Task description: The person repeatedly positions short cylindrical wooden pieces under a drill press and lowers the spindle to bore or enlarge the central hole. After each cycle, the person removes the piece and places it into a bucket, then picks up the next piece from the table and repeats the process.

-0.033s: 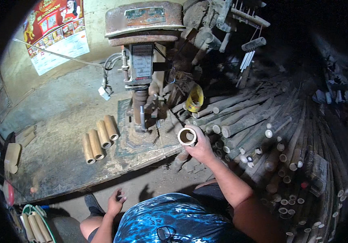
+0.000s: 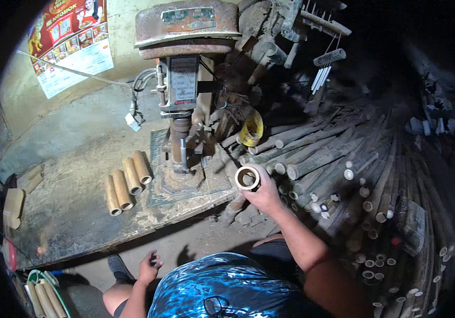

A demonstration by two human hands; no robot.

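My right hand [image 2: 264, 192] is wrapped round a short bamboo tube [image 2: 239, 185], its round open end turned up toward me. Hand and tube are in the air just past the right front edge of the wooden workbench [image 2: 79, 228]. Lower down, my left hand [image 2: 149, 266] hangs in front of the bench with loosely bent, parted fingers and nothing in it. On the bench stands a rusty drill press [image 2: 185, 95], its chuck [image 2: 184, 153] above the base plate. Several cut bamboo tubes [image 2: 128, 180] lie side by side to the left of the base.
Long bamboo poles [image 2: 323, 153] are piled across the right side, many cut ends facing me. A yellow container [image 2: 252, 129] sits behind the tube. At lower left a green-rimmed container [image 2: 36, 274] holds more bamboo pieces. A cable with a white plug [image 2: 132, 122] hangs by the wall.
My right hand and the bamboo tube have shifted very slightly to the right against the bench. The whole view has moved a little; my left hand stays nearly in place.
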